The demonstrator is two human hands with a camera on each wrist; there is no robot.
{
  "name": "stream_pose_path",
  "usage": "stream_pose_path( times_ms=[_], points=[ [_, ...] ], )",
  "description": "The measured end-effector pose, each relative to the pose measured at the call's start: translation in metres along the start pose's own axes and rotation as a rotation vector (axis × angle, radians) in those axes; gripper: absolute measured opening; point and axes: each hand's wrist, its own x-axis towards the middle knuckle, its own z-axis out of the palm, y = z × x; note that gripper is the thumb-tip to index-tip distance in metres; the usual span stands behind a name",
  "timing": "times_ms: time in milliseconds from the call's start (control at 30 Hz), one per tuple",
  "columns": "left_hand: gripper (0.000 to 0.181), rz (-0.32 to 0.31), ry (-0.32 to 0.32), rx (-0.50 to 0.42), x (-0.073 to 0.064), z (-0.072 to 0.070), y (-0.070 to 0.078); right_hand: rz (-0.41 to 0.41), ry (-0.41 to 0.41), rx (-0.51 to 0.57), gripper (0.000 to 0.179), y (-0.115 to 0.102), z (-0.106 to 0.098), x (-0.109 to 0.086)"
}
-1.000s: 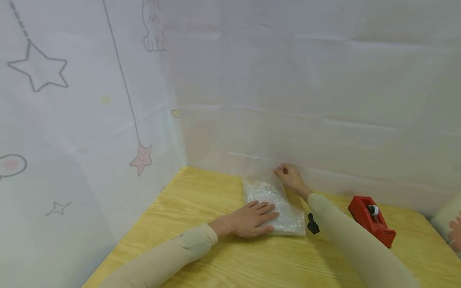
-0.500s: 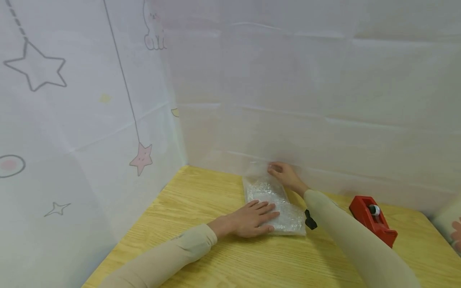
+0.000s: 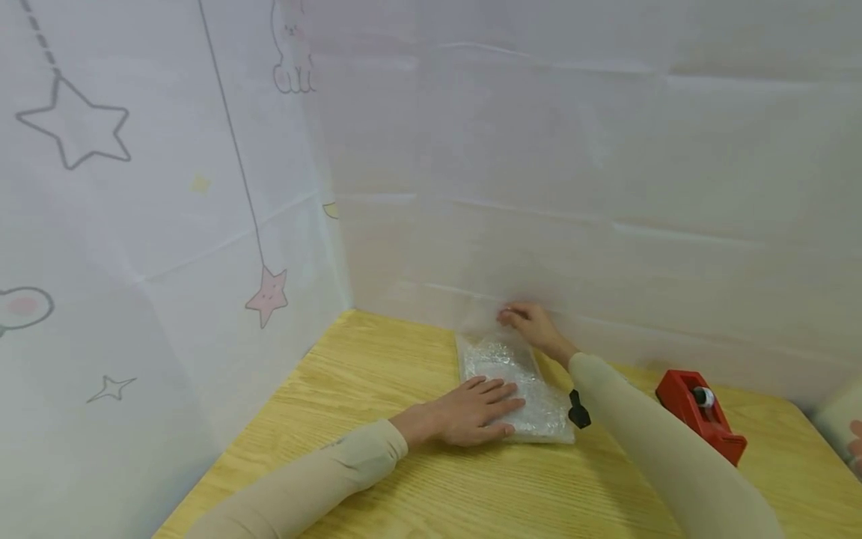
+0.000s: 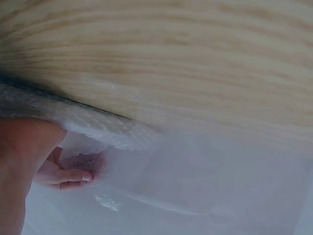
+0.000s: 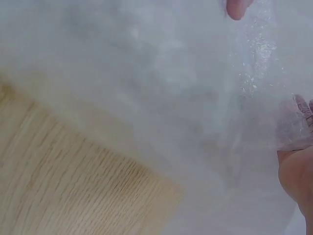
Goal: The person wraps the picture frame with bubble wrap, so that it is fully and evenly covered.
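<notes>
Left hand (image 3: 475, 413) on crinkly plastic (image 3: 547, 416)

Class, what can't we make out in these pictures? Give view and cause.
Head view: bubble wrap under the left hand, which covers it.
Head view: what the black item beside the right sleeve is; too small.
Right wrist view: rest of the right hand, cut off by the right edge.

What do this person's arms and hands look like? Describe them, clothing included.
Both arms wear long, plain, pale beige sleeves. The left sleeve is creased near its cuff; the right sleeve looks smoother. The left hand and right hand are bare, with no gloves. A small black piece shows beside the right sleeve; whether it is attached is unclear.
</notes>
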Motion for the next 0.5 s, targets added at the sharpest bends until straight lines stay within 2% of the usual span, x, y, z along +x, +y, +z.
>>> stream_pose_path(
  times_ms=[200,500],
  points=[
    [0.066,0.010,-0.001,-0.014,0.002,0.002,-0.003,0.033,-0.032,0.162,0.029,-0.005,-0.010,-0.007],
    [0.067,0.010,0.005,-0.059,0.002,0.005,-0.010,0.069,-0.052,0.212,0.028,-0.009,-0.019,-0.018]
  ],
)
